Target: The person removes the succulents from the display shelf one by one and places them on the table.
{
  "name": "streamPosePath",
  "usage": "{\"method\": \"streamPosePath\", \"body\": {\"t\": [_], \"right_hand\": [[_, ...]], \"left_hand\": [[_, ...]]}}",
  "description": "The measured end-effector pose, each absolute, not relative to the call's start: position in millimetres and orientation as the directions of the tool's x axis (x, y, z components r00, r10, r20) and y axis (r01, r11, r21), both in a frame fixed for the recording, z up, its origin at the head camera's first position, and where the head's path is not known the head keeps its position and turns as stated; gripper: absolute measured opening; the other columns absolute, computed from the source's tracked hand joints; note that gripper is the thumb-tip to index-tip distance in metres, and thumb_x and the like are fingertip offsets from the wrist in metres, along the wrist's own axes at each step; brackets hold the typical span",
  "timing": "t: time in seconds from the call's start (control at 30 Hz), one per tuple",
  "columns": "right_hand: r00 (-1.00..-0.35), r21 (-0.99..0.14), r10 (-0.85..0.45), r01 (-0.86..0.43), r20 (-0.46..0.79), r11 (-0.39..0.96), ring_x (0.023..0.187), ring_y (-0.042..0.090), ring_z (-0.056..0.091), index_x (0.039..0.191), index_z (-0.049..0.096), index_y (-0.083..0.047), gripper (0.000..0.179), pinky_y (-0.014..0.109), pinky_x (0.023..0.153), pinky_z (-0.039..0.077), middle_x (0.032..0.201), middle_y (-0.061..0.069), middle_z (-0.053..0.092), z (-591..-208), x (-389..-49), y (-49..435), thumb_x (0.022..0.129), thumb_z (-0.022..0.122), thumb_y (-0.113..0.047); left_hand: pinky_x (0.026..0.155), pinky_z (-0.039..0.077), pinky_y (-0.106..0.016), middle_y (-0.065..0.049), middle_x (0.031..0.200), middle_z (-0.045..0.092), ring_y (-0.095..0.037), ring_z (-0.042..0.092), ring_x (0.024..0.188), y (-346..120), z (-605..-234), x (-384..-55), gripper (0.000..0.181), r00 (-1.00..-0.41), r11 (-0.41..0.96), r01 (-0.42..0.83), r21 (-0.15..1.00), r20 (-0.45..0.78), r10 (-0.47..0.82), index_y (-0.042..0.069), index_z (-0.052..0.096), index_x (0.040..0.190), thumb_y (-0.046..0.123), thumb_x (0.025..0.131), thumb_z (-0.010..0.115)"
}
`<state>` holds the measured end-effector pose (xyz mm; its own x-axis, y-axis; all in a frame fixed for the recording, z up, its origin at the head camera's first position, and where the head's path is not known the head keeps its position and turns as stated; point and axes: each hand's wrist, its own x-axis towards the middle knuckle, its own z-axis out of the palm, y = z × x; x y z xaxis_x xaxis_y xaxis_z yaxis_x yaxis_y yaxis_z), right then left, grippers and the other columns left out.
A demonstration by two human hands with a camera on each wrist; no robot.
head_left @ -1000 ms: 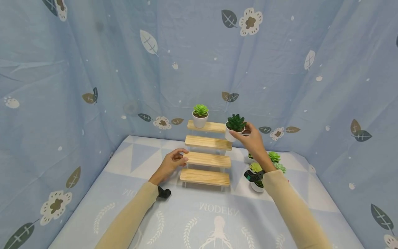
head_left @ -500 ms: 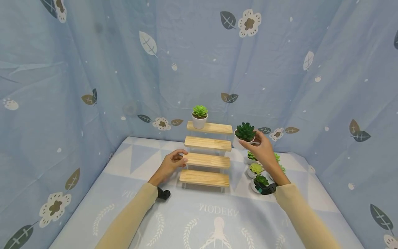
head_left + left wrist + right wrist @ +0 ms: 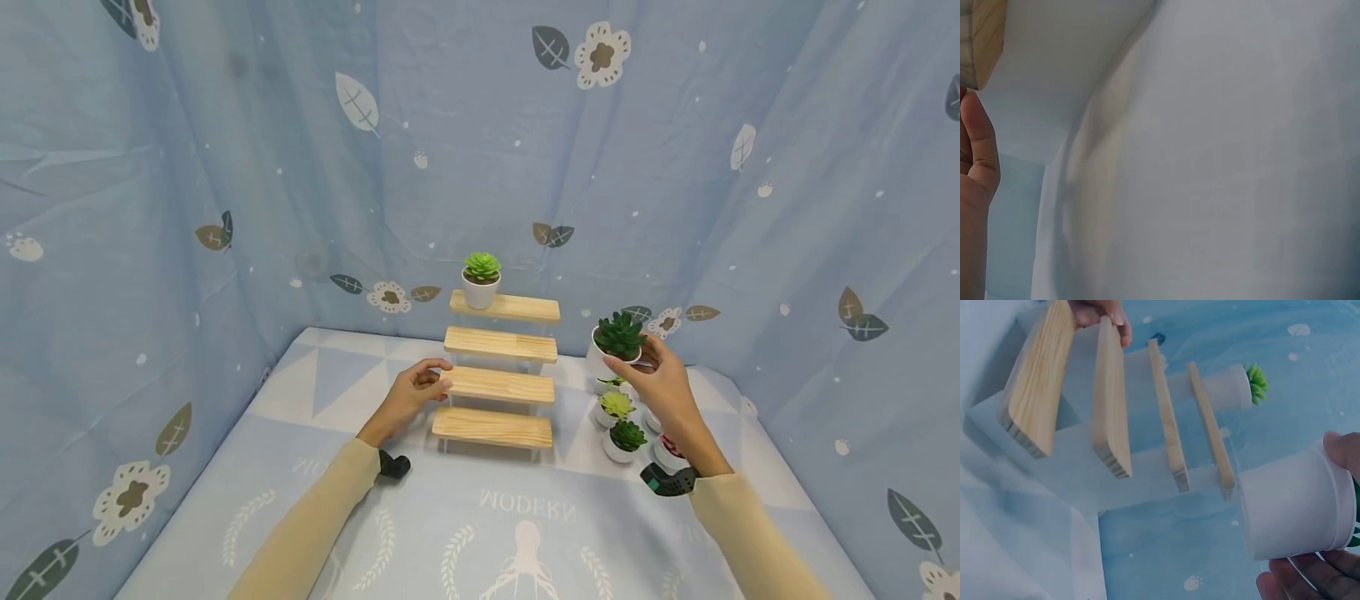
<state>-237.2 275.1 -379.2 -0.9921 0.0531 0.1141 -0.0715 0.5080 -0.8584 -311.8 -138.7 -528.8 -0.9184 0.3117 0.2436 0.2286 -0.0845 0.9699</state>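
Note:
My right hand [image 3: 663,385] grips a white pot [image 3: 1294,503] between thumb and fingers, in the air to the right of a wooden stepped stand [image 3: 498,385]. A dark green succulent [image 3: 620,335] grows from that pot; in the right wrist view it is mostly hidden behind the pot. My left hand [image 3: 415,392] holds the left end of the stand's second board from the bottom, thumb and fingers at its edge. In the left wrist view the left thumb [image 3: 979,134] shows just under a board end [image 3: 984,40]. A bright green potted succulent [image 3: 481,281] stands on the top board's left part.
Below my right hand several small potted succulents stand grouped on the table, among them a yellow-green one [image 3: 616,407], a dark green one [image 3: 626,438] and a reddish one [image 3: 670,451]. A patterned blue curtain [image 3: 480,150] surrounds the table [image 3: 420,533].
My right hand has moved right and down with the dark green succulent, away from the top board to over the grouped pots. The left hand stays at the stand.

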Motion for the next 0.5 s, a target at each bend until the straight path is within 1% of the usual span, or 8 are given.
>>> {"method": "streamPosePath", "body": {"t": [0.2, 0.3, 0.37, 0.5], "right_hand": [[-0.991, -0.851, 0.049, -0.08, 0.123, 0.518, 0.138, 0.042, 0.044, 0.165, 0.017, -0.011, 0.106, 0.059, 0.109, 0.043, 0.156, 0.021, 0.039, -386.0, -226.4, 287.4, 0.09, 0.071, -0.062], [-0.99, -0.853, 0.048, -0.088, 0.131, 0.515, 0.135, 0.04, 0.046, 0.165, 0.019, -0.01, 0.102, 0.058, 0.11, 0.042, 0.151, 0.02, 0.044, -389.9, -222.1, 292.2, 0.092, 0.071, -0.06], [-0.99, -0.851, 0.052, -0.087, 0.133, 0.519, 0.133, 0.038, 0.048, 0.165, 0.02, -0.011, 0.101, 0.056, 0.108, 0.044, 0.149, 0.019, 0.046, -392.4, -218.6, 295.2, 0.092, 0.071, -0.059], [-0.992, -0.855, 0.061, -0.066, 0.113, 0.514, 0.137, 0.04, 0.045, 0.166, 0.015, -0.01, 0.103, 0.056, 0.107, 0.045, 0.155, 0.021, 0.041, -395.4, -211.2, 301.1, 0.093, 0.071, -0.058]], "left_hand": [[0.091, 0.059, -0.048, -0.015, 0.105, 0.065, -0.039, 0.068, 0.099, -138.2, -528.4, -311.2, 0.041, -0.925, -0.077, 0.207, 0.975, 0.22, 0.31, 0.011, 0.062, 0.134, 0.025, 0.098, 0.075], [0.092, 0.058, -0.051, -0.016, 0.106, 0.065, -0.044, 0.066, 0.102, -139.0, -528.3, -311.0, 0.042, -0.924, -0.079, 0.202, 0.976, 0.216, 0.315, 0.01, 0.062, 0.135, 0.025, 0.098, 0.075], [0.093, 0.058, -0.052, -0.017, 0.106, 0.064, -0.046, 0.065, 0.103, -139.1, -528.3, -311.2, 0.042, -0.925, -0.078, 0.199, 0.977, 0.214, 0.316, 0.011, 0.062, 0.135, 0.024, 0.098, 0.074], [0.092, 0.058, -0.052, -0.018, 0.106, 0.065, -0.048, 0.064, 0.103, -139.5, -527.8, -312.4, 0.041, -0.923, -0.076, 0.204, 0.976, 0.217, 0.318, 0.011, 0.062, 0.135, 0.024, 0.098, 0.074]]}}
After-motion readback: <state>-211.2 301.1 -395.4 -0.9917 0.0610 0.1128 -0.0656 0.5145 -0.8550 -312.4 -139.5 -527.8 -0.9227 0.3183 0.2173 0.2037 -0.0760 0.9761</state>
